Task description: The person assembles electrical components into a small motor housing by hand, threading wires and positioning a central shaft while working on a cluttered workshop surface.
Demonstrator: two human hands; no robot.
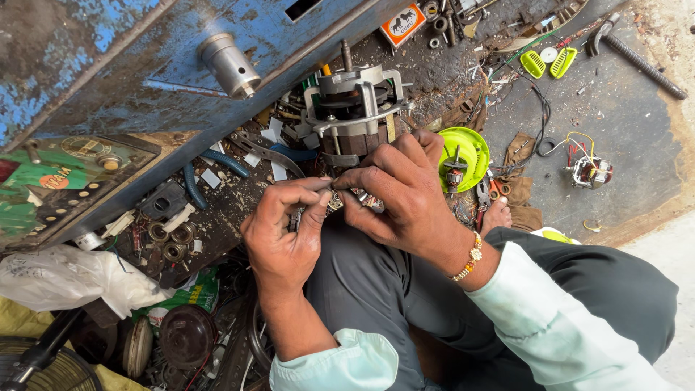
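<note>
An electric motor (352,108) with a grey metal frame, copper windings and an upright shaft stands just beyond my knees. My left hand (284,235) and my right hand (402,194) meet in front of its base. Their fingertips pinch a small metal part (336,200) between them; most of it is hidden by the fingers. A beaded bracelet (470,262) circles my right wrist. Both sleeves are pale green.
A worn blue metal cabinet (130,80) with a steel knob (229,65) fills the upper left. Bearings (172,242), a white plastic bag (69,279), a green plastic disc (467,148), a small wired motor (590,172) and scattered parts litter the dirty floor. My bare foot (496,215) rests right of the disc.
</note>
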